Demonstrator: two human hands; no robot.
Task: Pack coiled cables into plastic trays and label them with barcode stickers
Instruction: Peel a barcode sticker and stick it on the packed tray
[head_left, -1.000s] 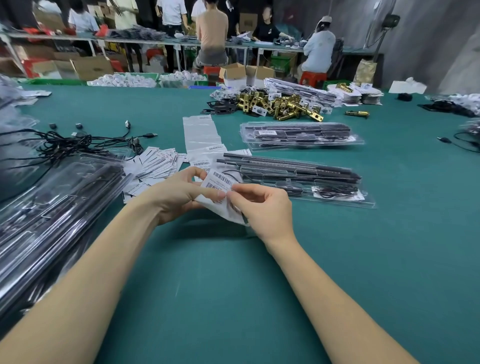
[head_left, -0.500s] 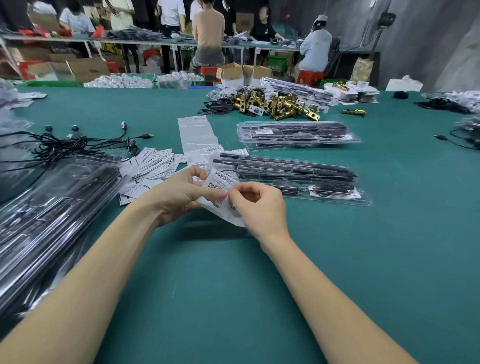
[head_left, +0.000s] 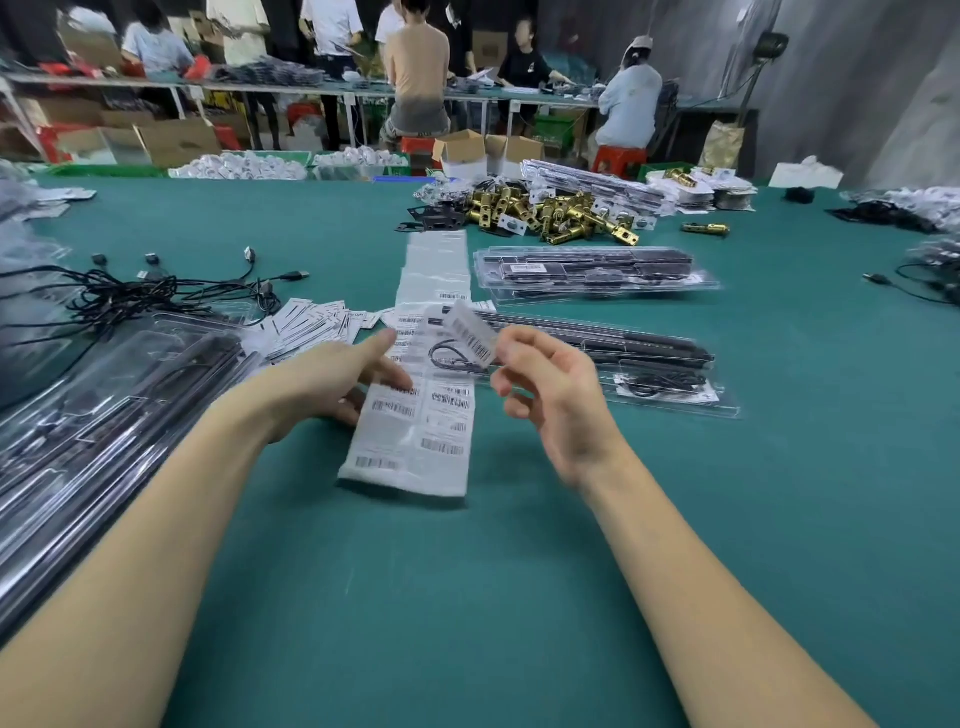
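A white backing sheet of barcode stickers (head_left: 415, 441) hangs over the green table, held at its upper left by my left hand (head_left: 332, 379). My right hand (head_left: 550, 389) is raised beside it and pinches a single peeled barcode sticker (head_left: 470, 335), blurred by motion. Just behind the hands lies a clear plastic tray with a coiled cable and black rods (head_left: 623, 358). A second packed tray with a label on it (head_left: 592, 273) lies farther back.
A stack of clear trays (head_left: 104, 415) fills the left edge. Loose black USB cables (head_left: 156, 291) and scattered paper cards (head_left: 311, 325) lie left of centre. An empty sticker strip (head_left: 436, 265), brass lock parts (head_left: 550, 213) and people at a far bench are behind.
My right hand has peeled one sticker off and lifted it up to the right. The sheet now hangs unfolded from my left hand, which drew slightly left.
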